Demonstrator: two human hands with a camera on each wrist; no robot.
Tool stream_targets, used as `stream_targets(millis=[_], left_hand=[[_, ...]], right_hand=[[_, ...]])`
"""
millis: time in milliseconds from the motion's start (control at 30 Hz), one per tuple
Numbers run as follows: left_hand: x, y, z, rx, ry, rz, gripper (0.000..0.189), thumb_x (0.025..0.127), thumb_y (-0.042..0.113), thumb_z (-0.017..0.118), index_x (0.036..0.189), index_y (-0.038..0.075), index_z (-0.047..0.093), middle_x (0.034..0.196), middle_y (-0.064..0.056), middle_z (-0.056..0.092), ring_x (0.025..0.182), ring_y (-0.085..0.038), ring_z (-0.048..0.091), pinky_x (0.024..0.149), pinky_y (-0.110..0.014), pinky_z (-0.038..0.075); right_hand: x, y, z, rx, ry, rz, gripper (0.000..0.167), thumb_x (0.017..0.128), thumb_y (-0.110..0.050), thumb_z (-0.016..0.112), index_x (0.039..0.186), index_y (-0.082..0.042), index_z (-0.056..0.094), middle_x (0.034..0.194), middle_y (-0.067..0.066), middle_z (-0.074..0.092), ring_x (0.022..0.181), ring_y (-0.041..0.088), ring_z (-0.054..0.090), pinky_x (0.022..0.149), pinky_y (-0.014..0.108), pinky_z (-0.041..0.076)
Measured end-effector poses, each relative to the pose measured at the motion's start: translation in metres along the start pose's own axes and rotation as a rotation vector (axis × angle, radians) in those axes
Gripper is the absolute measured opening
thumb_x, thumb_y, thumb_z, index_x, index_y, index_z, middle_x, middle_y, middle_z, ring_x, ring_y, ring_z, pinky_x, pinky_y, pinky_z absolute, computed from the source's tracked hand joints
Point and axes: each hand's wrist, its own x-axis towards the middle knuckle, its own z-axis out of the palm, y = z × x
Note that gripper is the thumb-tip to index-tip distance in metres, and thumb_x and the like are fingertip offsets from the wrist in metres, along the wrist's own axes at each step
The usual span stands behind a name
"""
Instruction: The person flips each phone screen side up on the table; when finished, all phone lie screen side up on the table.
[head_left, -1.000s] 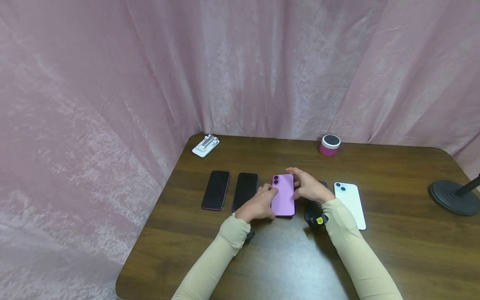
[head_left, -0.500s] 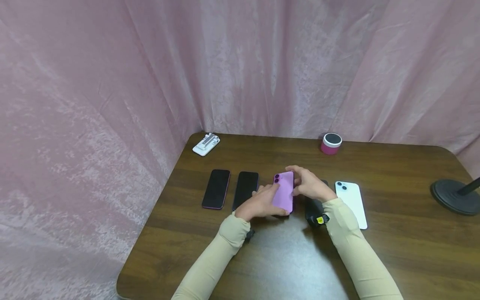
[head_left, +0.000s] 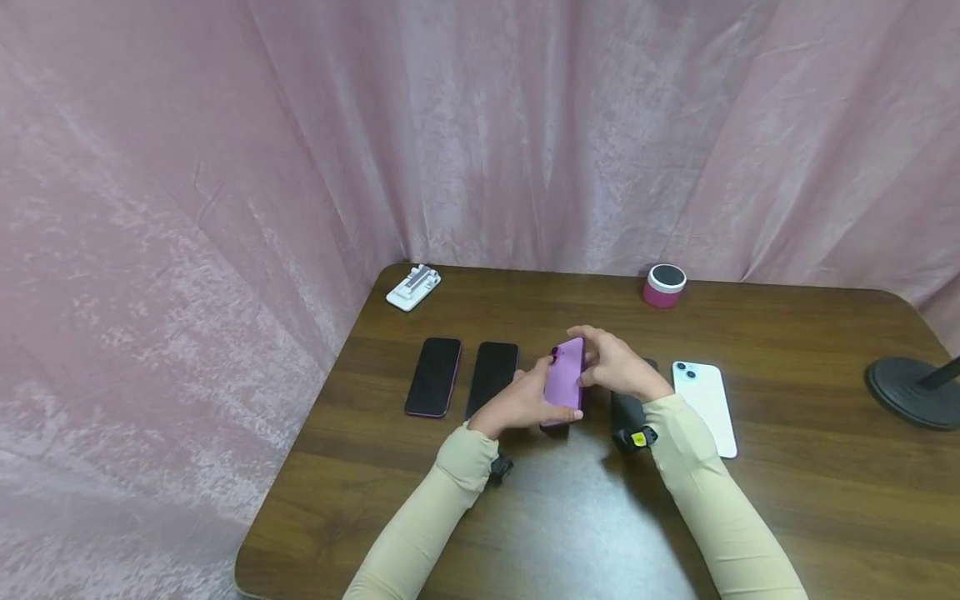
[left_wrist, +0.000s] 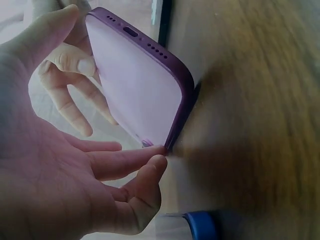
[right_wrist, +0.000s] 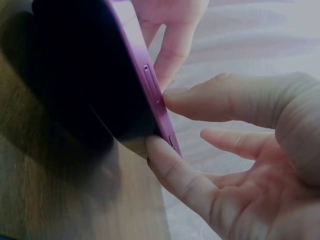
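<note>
A purple phone (head_left: 564, 375) is tilted up on its left long edge, its back and camera lenses facing up. My right hand (head_left: 618, 367) pinches its raised right edge; in the right wrist view thumb and forefinger sit by the side buttons of the phone (right_wrist: 145, 75), whose dark screen faces the table. My left hand (head_left: 521, 398) holds it from the left, fingertips at the low edge and thumb by the bottom corner. The left wrist view shows the charging-port end of the phone (left_wrist: 135, 37).
Two phones, screens up, lie to the left: a purple-edged one (head_left: 434, 377) and a black one (head_left: 492, 375). A dark phone (head_left: 628, 412) is partly under my right wrist, beside a white phone (head_left: 705, 408). Behind stand a white folded stand (head_left: 414, 288), a pink jar (head_left: 663, 287) and a black base (head_left: 907, 392).
The purple phone has gone from lying flat to tilted, its right edge rising. My left thumb has moved right across its bottom end; my right hand has shifted slightly up and left.
</note>
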Motion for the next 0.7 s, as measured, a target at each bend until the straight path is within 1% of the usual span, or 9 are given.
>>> stream_targets(millis=[100, 200, 300, 400, 500, 633, 700], left_hand=[[0.0, 0.001, -0.002, -0.049, -0.007, -0.007, 0.108, 0.083, 0.047, 0.081, 0.157, -0.001, 0.02, 0.136, -0.019, 0.056, 0.111, -0.027, 0.056, 0.086, -0.038, 0.053], [0.0, 0.001, -0.004, -0.095, -0.018, -0.007, 0.108, 0.084, 0.044, 0.082, 0.158, -0.003, 0.018, 0.142, -0.021, 0.053, 0.115, -0.024, 0.06, 0.092, -0.038, 0.052], [0.0, 0.0, -0.005, -0.137, -0.028, -0.01, 0.107, 0.085, 0.042, 0.08, 0.158, -0.003, 0.016, 0.148, -0.021, 0.048, 0.123, -0.026, 0.058, 0.099, -0.04, 0.049], [0.0, -0.002, -0.007, -0.172, -0.034, -0.012, 0.104, 0.086, 0.041, 0.079, 0.157, -0.003, 0.017, 0.149, -0.021, 0.047, 0.125, -0.026, 0.057, 0.101, -0.04, 0.048], [0.0, -0.004, -0.009, -0.232, -0.049, -0.011, 0.101, 0.087, 0.037, 0.079, 0.157, -0.003, 0.018, 0.147, -0.021, 0.049, 0.119, -0.025, 0.061, 0.097, -0.038, 0.05], [-0.003, -0.005, -0.014, -0.359, -0.071, -0.016, 0.094, 0.089, 0.025, 0.079, 0.156, -0.004, 0.019, 0.142, -0.024, 0.052, 0.107, -0.023, 0.067, 0.086, -0.037, 0.056], [-0.005, -0.005, -0.016, -0.42, -0.076, -0.023, 0.091, 0.089, 0.02, 0.078, 0.155, -0.005, 0.021, 0.139, -0.026, 0.053, 0.102, -0.024, 0.069, 0.081, -0.038, 0.057]], right_hand=[[0.0, -0.003, -0.001, -0.015, -0.006, 0.001, 0.077, 0.075, 0.019, 0.068, 0.145, 0.011, 0.039, 0.126, 0.033, 0.06, 0.106, 0.042, 0.066, 0.081, 0.045, 0.057], [0.0, -0.005, -0.001, -0.03, -0.006, 0.0, 0.077, 0.075, 0.018, 0.069, 0.146, 0.01, 0.039, 0.128, 0.033, 0.059, 0.107, 0.043, 0.065, 0.082, 0.046, 0.057], [0.002, -0.007, 0.0, -0.036, -0.007, -0.015, 0.078, 0.076, 0.015, 0.07, 0.147, 0.009, 0.039, 0.129, 0.032, 0.058, 0.108, 0.043, 0.065, 0.084, 0.047, 0.056], [0.004, -0.008, 0.002, -0.033, 0.001, -0.031, 0.077, 0.077, 0.013, 0.072, 0.147, 0.008, 0.039, 0.13, 0.032, 0.058, 0.108, 0.043, 0.065, 0.084, 0.047, 0.056], [0.005, -0.009, 0.005, -0.015, 0.014, -0.044, 0.076, 0.078, 0.013, 0.073, 0.146, 0.009, 0.039, 0.131, 0.033, 0.057, 0.109, 0.044, 0.065, 0.084, 0.047, 0.056], [0.008, -0.01, 0.01, 0.015, 0.035, -0.07, 0.076, 0.079, 0.013, 0.074, 0.147, 0.01, 0.038, 0.133, 0.035, 0.055, 0.109, 0.045, 0.065, 0.085, 0.047, 0.056], [0.01, -0.01, 0.013, 0.038, 0.048, -0.073, 0.078, 0.08, 0.012, 0.074, 0.148, 0.009, 0.036, 0.137, 0.035, 0.051, 0.11, 0.046, 0.064, 0.086, 0.048, 0.056]])
